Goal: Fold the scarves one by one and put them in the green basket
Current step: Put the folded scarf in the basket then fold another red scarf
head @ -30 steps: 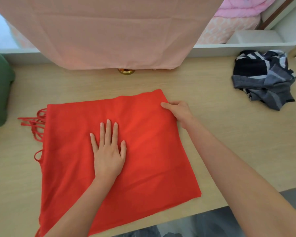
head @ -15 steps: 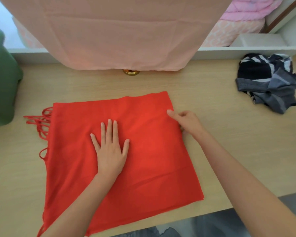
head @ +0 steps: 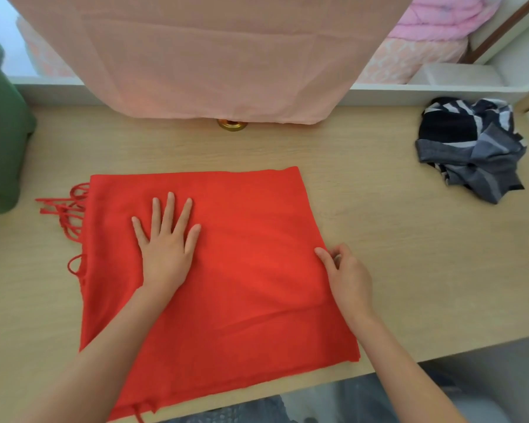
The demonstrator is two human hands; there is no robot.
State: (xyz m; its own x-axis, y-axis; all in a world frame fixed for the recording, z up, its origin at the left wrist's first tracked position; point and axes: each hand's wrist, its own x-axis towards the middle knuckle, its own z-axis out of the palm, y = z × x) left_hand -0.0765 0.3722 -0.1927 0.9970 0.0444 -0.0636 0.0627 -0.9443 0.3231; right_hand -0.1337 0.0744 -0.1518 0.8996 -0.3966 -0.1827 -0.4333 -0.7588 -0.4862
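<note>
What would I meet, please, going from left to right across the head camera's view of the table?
Green basket → fringed left end of the red scarf → left hand, flat on it → right hand at its right edge → crumpled striped scarf.

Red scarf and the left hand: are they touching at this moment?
Touching. The head view shows the left hand lying flat on the red scarf, fingers straight and spread, palm down on the cloth with no gap visible.
</note>
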